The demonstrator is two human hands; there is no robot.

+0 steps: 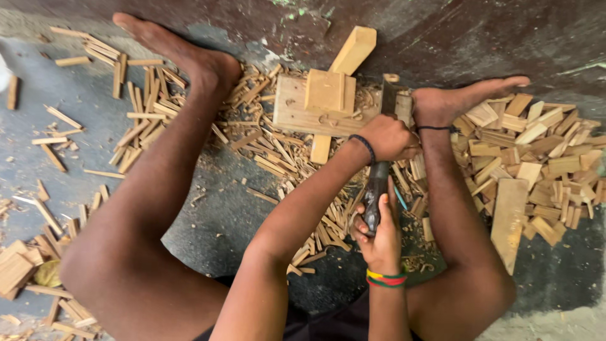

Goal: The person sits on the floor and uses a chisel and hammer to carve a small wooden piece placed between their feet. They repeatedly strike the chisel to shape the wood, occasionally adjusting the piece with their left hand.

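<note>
Right hand (380, 237) grips the cleaver (380, 170) handle; left hand (388, 136), fingers clenched, steadies wood beside the chopping block (297, 113), bracing it for splitting.

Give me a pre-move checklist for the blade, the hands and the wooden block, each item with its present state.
1. Right hand grips the blade handle: ok.
2. Left hand is closed near the blade top: ok.
3. Wooden block lies flat on the floor: ok.
4. Right foot is well clear of the blade: not ok, it is right beside it.
5. Piece under the blade edge: cannot tell, the left hand hides it.
</note>
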